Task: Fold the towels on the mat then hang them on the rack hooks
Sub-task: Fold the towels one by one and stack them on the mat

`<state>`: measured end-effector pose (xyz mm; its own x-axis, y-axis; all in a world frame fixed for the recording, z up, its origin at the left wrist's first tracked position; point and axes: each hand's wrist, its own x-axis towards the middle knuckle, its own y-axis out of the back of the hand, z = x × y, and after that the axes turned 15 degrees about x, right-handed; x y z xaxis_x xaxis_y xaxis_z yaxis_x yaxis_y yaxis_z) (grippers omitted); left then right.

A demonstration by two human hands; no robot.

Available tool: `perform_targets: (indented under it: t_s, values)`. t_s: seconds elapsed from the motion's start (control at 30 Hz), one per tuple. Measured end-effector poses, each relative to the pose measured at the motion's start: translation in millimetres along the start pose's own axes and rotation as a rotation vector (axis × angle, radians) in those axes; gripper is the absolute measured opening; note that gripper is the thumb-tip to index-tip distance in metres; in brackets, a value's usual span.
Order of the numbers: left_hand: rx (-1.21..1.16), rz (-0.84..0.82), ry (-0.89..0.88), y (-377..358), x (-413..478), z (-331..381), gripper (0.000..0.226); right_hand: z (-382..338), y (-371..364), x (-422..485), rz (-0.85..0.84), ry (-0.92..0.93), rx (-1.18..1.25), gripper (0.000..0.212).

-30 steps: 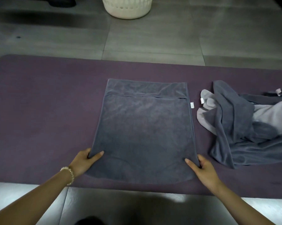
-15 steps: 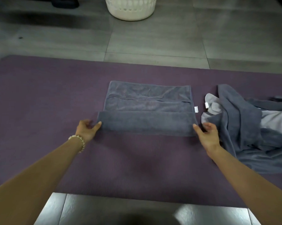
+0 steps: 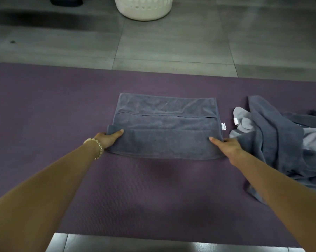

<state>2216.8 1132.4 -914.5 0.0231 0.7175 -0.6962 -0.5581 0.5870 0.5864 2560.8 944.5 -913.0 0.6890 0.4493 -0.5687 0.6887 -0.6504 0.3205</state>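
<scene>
A grey towel lies folded on the purple mat, its near part turned over onto itself. My left hand grips the folded flap's left corner, thumb on top of the cloth. My right hand pinches the flap's right corner, thumb on top. A small white tag sticks out at the towel's right edge. A heap of crumpled grey towels lies to the right on the mat. No rack or hooks are in view.
A white perforated laundry basket stands on the grey tiled floor beyond the mat. A dark object sits at the far top left. The mat's near edge meets shiny tiles in front of me.
Both hands have carried the towel's near edge away from me and laid it over the far part, halving its length. The flap now lies lower and flatter than half a second ago.
</scene>
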Motion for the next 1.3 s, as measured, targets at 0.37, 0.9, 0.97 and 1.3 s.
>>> perform_targets:
  t_s: [0.37, 0.9, 0.97, 1.3]
  values:
    - [-0.066, 0.042, -0.133, 2, -52, -26, 0.051, 42, 16, -61, -0.036, 0.233, 0.125, 0.023]
    - [0.688, 0.321, -1.035, -60, -103, -130, 0.059, 104, 14, -124, -0.285, 0.891, -0.494, 0.051]
    - [0.743, 0.248, -1.125, -70, -98, -125, 0.055, 111, -5, -126, -0.45, 0.883, -0.512, 0.054]
    - [0.732, 0.138, -1.117, -60, -84, -123, 0.058, 111, -9, -110, -0.665, 0.868, -0.696, 0.054]
